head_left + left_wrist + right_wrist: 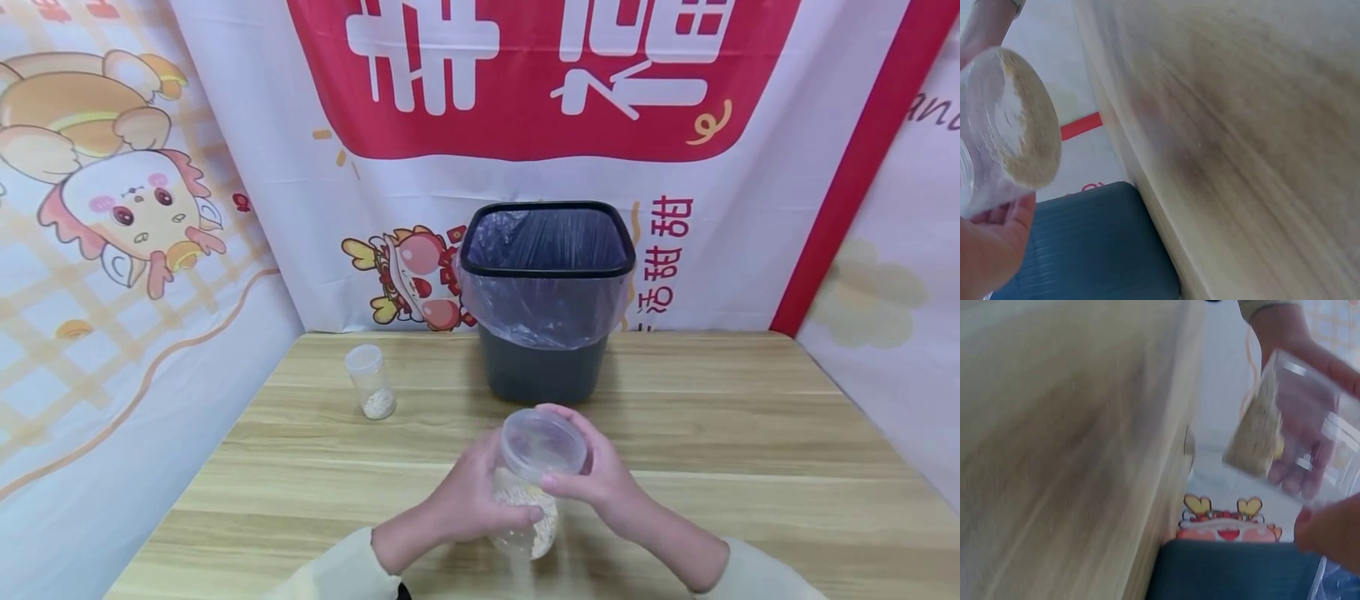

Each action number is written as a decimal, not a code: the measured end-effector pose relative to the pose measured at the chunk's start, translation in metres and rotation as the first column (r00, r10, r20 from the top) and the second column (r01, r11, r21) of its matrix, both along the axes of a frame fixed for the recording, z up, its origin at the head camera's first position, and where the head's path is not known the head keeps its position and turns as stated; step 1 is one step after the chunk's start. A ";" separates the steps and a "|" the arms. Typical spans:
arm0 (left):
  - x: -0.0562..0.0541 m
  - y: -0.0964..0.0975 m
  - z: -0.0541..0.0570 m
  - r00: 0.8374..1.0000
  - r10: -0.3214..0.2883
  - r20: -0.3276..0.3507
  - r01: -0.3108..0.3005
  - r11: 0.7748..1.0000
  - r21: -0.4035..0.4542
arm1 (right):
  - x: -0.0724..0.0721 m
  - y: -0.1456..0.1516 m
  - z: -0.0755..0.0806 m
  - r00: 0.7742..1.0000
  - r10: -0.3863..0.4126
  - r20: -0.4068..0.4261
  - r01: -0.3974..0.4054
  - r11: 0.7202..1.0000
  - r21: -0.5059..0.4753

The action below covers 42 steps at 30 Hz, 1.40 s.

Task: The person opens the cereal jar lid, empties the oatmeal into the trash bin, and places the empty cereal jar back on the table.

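In the head view a clear plastic jar [545, 533], tilted a little, stands between both hands. Pale crumbly flakes lie in its lower part, heaped to one side in the right wrist view. My left hand [474, 498] grips the jar's body, its thumb across the front. At the top, my right hand [606, 479] holds the translucent lid [543, 443] by its edge, thumb in front and fingers behind. The left wrist view shows the round bottom of the jar [1035, 125] raised over the table.
A dark bin [543, 367] with a clear plastic liner stands at the back middle of the wooden table [712, 408]. To its left is a small clear tub [369, 379] holding some white bits. Printed cloths [412, 183] hang behind and at both sides.
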<state>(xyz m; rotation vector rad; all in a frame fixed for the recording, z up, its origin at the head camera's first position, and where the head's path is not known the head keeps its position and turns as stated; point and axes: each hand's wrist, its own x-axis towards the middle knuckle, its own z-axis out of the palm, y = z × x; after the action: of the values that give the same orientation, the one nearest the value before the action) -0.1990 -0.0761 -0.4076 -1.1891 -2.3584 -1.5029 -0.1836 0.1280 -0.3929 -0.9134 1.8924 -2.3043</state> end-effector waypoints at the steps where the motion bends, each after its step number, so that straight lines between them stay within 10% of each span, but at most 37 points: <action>1: -0.001 -0.001 0.000 0.999 -0.032 -0.003 0.032 0.999 0.010 | -0.002 0.002 -0.001 0.999 0.049 -0.011 -0.049 0.999 -0.010; 8: -0.001 -0.001 -0.003 0.995 -0.097 -0.018 0.097 0.995 0.036 | -0.005 0.008 -0.006 0.985 0.170 -0.037 -0.171 0.985 -0.023; 15: 0.003 0.001 -0.001 0.990 0.140 0.028 -0.139 0.990 -0.015 | 0.004 -0.005 -0.006 0.998 -0.070 0.003 0.070 0.996 -0.057; 21: 0.007 0.005 -0.002 0.941 0.338 -0.012 -0.338 0.938 -0.075 | 0.017 -0.028 -0.001 0.918 -0.368 0.149 0.372 0.928 0.003; 30: 0.010 0.014 -0.007 0.890 0.441 -0.115 -0.455 0.876 -0.162 | 0.021 -0.047 -0.002 0.805 -0.534 0.259 0.533 0.842 0.082; 37: 0.011 0.014 -0.011 0.886 0.435 -0.163 -0.459 0.871 -0.172 | 0.019 -0.047 -0.007 0.800 -0.542 0.259 0.537 0.838 0.095; 42: 0.010 0.011 -0.007 0.921 0.379 -0.095 -0.389 0.909 -0.148 | 0.017 -0.041 -0.007 0.844 -0.490 0.220 0.490 0.870 0.060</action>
<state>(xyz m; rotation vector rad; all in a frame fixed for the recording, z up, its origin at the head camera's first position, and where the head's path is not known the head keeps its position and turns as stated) -0.1893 -0.0652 -0.4144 -0.7199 -2.5211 -1.1442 -0.1668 0.0872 -0.4002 -0.1408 2.2167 -2.5177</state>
